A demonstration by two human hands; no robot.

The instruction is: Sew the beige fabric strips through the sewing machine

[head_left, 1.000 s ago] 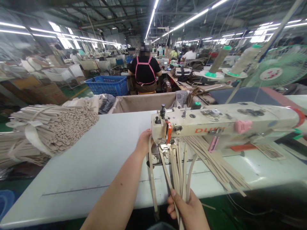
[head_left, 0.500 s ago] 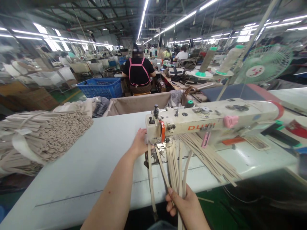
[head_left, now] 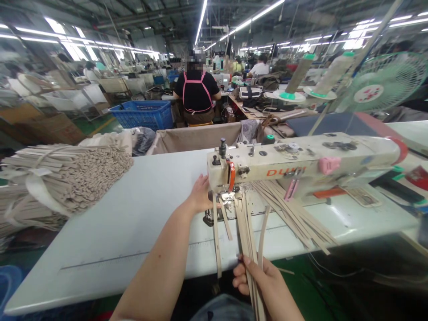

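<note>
My left hand (head_left: 199,195) reaches in at the left of the sewing machine's head (head_left: 217,171). Its fingers stretch out and the thumb lies apart from them, near the presser foot (head_left: 228,197); the fingertips are partly hidden behind the head. One narrow beige strip (head_left: 217,245) hangs down past the thumb over the table edge. A shorter strip end (head_left: 227,225) lies in front of the foot. My right hand (head_left: 256,278) is closed around a bundle of beige strips (head_left: 245,232) below the table's front edge. A curved strip (head_left: 262,236) runs along the bundle's right side.
More strips (head_left: 297,218) fan out under the machine arm. Thick tied bundles of strips (head_left: 83,178) lie on the left. Beyond the white table (head_left: 147,205) stand a fabric-lined bin (head_left: 200,137), a blue crate (head_left: 142,117) and a seated person (head_left: 197,93). A fan (head_left: 371,93) stands at right.
The strip that ran from the presser foot to my right hand now ends short on the table, out of that hand. The camera view has shifted slightly. My left hand stays by the machine head.
</note>
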